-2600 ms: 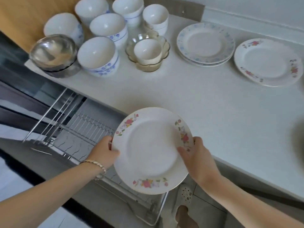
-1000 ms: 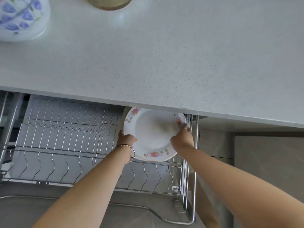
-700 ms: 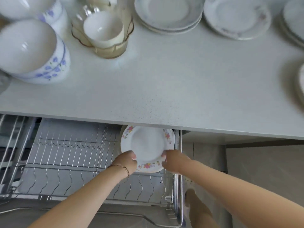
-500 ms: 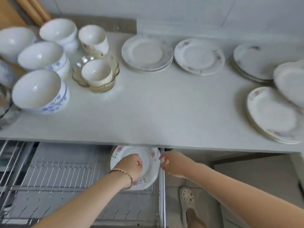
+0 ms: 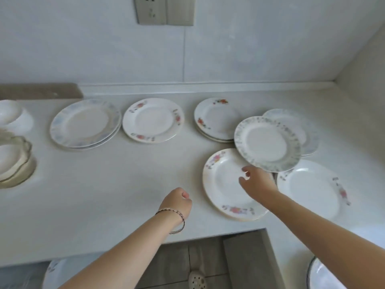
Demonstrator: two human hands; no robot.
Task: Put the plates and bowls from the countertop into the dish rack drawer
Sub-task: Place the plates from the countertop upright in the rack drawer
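Several plates lie on the white countertop (image 5: 108, 184). My right hand (image 5: 257, 181) hovers with fingers apart over a pink-flowered plate (image 5: 225, 184), its fingertips just under the rim of a grey-green patterned plate (image 5: 267, 143) that overlaps its neighbours. My left hand (image 5: 179, 202) is over the bare counter, fingers curled and holding nothing. Farther back sit a blue-rimmed stack (image 5: 85, 124), a flowered plate (image 5: 153, 119) and a red-flowered stack (image 5: 216, 118). A plain flowered plate (image 5: 312, 188) lies at the right. Below the counter edge, a plate rim (image 5: 52, 272) shows in the drawer, mostly hidden.
Bowls stand at the far left: a white one (image 5: 14, 115) and a glass bowl with a white bowl inside (image 5: 14, 161). The wall with a socket (image 5: 164, 10) closes the back, another wall the right. A blue-rimmed basin (image 5: 320, 276) sits at bottom right.
Both hands let go of the flowered plate in the drawer rack and rose to the countertop. My view swung up and right; the right hand now reaches among the plates on the right.
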